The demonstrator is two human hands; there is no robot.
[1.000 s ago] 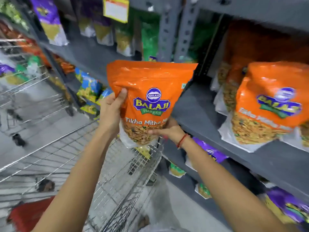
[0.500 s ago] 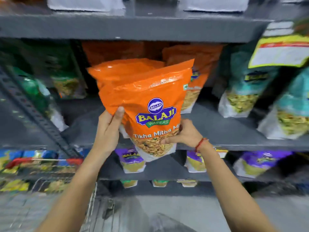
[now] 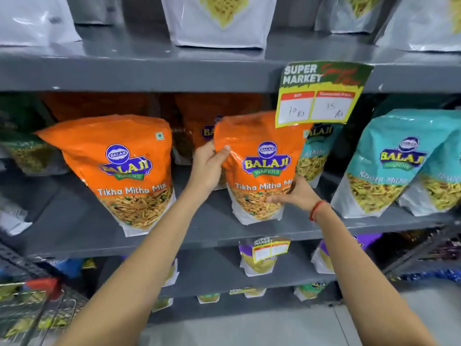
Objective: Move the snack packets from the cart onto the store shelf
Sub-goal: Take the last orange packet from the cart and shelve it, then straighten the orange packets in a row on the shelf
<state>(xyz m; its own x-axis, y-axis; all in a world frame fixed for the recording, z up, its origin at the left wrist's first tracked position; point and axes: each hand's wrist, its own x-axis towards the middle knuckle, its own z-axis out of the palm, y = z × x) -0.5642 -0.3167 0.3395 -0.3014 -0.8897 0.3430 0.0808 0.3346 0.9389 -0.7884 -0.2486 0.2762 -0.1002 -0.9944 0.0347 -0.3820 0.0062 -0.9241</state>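
Observation:
An orange Balaji Tikha Mitha Mix packet (image 3: pixel 264 168) stands upright on the grey middle shelf (image 3: pixel 74 228), held by both hands. My left hand (image 3: pixel 208 166) pinches its upper left corner. My right hand (image 3: pixel 291 193) grips its lower right edge, a red thread at the wrist. A second orange packet (image 3: pixel 124 171) stands alone on the shelf to the left. More orange packets (image 3: pixel 197 121) sit in shadow behind them. The wire cart (image 3: pixel 37 310) shows at the bottom left, holding several packets.
Teal Balaji packets (image 3: pixel 389 166) stand at the right of the same shelf. A Super Market price tag (image 3: pixel 319 96) hangs from the shelf above and overlaps the held packet's top. White packets (image 3: pixel 219 23) line the upper shelf; purple packets (image 3: pixel 262 258) sit below.
The view swung from the cart to face the shelf. The held orange packet travelled right and back onto the middle shelf, to the right of the other orange packet.

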